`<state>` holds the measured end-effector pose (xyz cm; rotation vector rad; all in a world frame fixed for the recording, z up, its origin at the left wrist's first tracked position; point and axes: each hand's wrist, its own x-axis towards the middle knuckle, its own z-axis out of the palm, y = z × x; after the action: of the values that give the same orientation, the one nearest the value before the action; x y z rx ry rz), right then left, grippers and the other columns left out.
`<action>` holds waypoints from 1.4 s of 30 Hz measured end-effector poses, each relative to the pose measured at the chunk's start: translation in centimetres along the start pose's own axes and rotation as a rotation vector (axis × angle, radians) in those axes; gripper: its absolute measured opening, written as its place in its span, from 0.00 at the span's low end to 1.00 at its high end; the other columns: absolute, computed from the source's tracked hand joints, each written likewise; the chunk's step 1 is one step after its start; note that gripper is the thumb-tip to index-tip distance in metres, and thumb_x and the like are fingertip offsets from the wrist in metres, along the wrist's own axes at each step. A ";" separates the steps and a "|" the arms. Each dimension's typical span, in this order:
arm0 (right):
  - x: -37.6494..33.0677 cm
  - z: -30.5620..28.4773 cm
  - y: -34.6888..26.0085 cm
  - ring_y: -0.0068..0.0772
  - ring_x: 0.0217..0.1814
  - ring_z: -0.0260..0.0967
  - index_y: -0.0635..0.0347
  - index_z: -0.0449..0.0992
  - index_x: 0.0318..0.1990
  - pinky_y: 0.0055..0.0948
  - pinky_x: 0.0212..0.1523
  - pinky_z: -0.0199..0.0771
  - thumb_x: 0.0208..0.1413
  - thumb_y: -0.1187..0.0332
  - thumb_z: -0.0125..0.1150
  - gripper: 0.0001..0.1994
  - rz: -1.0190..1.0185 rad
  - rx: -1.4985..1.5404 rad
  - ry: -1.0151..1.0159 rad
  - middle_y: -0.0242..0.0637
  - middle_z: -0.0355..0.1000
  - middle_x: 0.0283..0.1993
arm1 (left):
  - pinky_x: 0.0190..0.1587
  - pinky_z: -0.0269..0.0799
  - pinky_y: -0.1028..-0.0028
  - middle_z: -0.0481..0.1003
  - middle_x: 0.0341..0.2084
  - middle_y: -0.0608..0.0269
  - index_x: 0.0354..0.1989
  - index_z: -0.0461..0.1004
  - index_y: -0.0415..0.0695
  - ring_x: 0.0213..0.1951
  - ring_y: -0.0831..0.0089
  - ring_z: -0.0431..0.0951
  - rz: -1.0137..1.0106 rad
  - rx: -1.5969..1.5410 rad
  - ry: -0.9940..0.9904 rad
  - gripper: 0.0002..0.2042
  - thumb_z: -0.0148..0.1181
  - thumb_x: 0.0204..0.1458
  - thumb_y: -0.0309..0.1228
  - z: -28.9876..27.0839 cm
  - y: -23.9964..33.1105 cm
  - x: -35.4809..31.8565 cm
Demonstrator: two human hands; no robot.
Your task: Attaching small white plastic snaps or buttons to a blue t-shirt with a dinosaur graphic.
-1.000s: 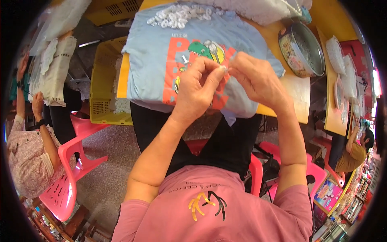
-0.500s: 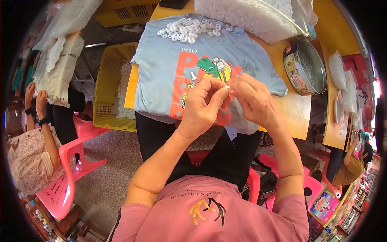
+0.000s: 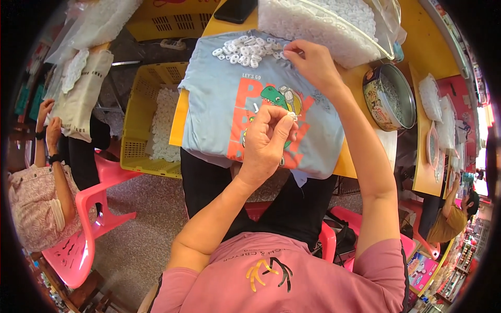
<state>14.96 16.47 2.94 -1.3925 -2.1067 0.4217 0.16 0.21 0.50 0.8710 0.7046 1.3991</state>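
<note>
My left hand (image 3: 267, 141) is closed over the blue printed T-shirt, pinching a small white plastic piece (image 3: 292, 116) between thumb and forefinger. Farther off, my right hand (image 3: 315, 67) reaches to the right end of a loose pile of white oval plastic pieces (image 3: 244, 50). Its thumb and forefinger close on one white oval piece (image 3: 283, 55) there. The pale blue T-shirt (image 3: 211, 88), with a dinosaur print, lies spread on the table under both hands. A small white stemmed piece (image 3: 255, 107) rests on the print, just beyond my left hand.
A white-rimmed container (image 3: 334, 34) heaped with white pieces stands at the back right. Nearer is a round tin (image 3: 380, 99) of small parts. A yellow crate (image 3: 148, 120) holding white pieces stands left, and a black phone (image 3: 236, 10) lies behind. Co-workers (image 3: 39, 203) sit either side.
My right hand has left my left hand and moved away to the pile of white oval pieces. The left hand keeps its pinch on a small white piece. The view has shifted slightly.
</note>
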 end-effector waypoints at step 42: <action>-14.1 -2.8 -5.3 0.19 0.38 0.72 0.64 0.75 0.51 0.25 0.41 0.77 0.61 0.68 0.58 0.14 0.433 1.216 0.023 0.32 0.75 0.39 | 0.33 0.70 0.81 0.74 0.28 0.66 0.38 0.68 0.40 0.29 0.83 0.73 0.004 0.146 -0.053 0.04 0.54 0.61 0.26 0.2 0.2 -0.1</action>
<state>16.96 1.28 3.98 -1.0024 -1.0444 1.5106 0.21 0.10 0.71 1.0215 0.7718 1.3355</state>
